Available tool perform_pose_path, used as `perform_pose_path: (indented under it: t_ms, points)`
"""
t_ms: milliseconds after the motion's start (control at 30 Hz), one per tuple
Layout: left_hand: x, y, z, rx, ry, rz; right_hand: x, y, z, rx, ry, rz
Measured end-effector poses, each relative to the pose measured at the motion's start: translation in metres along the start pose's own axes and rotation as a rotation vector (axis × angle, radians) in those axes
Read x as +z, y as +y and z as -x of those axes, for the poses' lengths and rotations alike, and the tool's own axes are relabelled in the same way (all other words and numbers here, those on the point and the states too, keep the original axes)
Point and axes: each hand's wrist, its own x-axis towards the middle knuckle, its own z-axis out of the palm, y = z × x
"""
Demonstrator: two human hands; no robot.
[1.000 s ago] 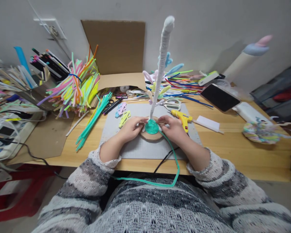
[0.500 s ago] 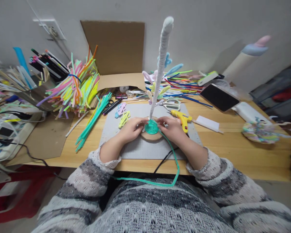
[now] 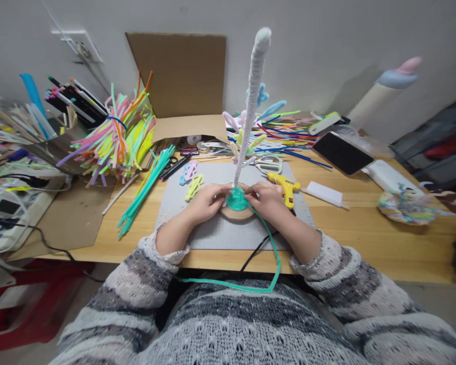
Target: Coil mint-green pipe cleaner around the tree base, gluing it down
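Note:
A round cardboard disc [image 3: 238,217] carries a flat coil of green pipe cleaner [image 3: 237,199]. A white wrapped stick [image 3: 253,88] stands upright from the disc, behind the coil. My left hand [image 3: 210,202] is closed at the disc's left edge, fingertips against the coil and the stick's foot. On the other side my right hand [image 3: 266,201] pinches the green pipe cleaner where it leaves the coil. The loose length of it runs down over the table edge and across my lap. Both sets of fingertips are partly hidden.
Under the disc lies a grey mat [image 3: 205,235]. A yellow glue gun [image 3: 287,187] lies right of my right hand, scissors [image 3: 269,164] behind it. Green pipe cleaners [image 3: 148,190] and yellow zigzag pieces [image 3: 194,187] lie left. A phone [image 3: 344,153] leans at the right.
My right hand has shifted very slightly along the coil's right edge. My left hand, the disc and the stick look unchanged.

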Motion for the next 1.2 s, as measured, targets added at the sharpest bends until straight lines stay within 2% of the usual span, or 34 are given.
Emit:
perform_pose_path:
  t_ms: [433,633,767,833,933,1033,1133,1200]
  points:
    - [-0.001,0.002,0.0,-0.021,-0.004,0.017,0.002,-0.007,-0.003,0.042,-0.026,0.115]
    - [-0.002,0.004,-0.001,-0.026,-0.01,0.015,-0.002,-0.009,-0.003,0.07,0.027,0.163]
    - [-0.002,0.004,0.0,-0.016,-0.005,0.021,-0.011,-0.009,-0.004,0.132,0.132,-0.194]
    - [-0.002,0.003,0.0,-0.01,0.011,0.022,-0.015,-0.009,-0.004,0.145,0.12,-0.37]
    - [-0.003,0.001,0.001,-0.013,0.057,0.004,-0.019,-0.01,-0.004,0.138,0.07,-0.506]
    - [-0.003,0.0,0.001,-0.01,0.121,-0.018,-0.024,-0.013,-0.002,0.189,-0.014,-0.815]
    - [-0.001,0.002,-0.001,-0.005,0.212,-0.007,-0.029,-0.019,0.001,0.298,-0.169,-1.236]
    - [0.001,0.005,-0.001,-0.006,0.264,0.037,-0.032,-0.024,0.003,0.346,-0.267,-1.419]
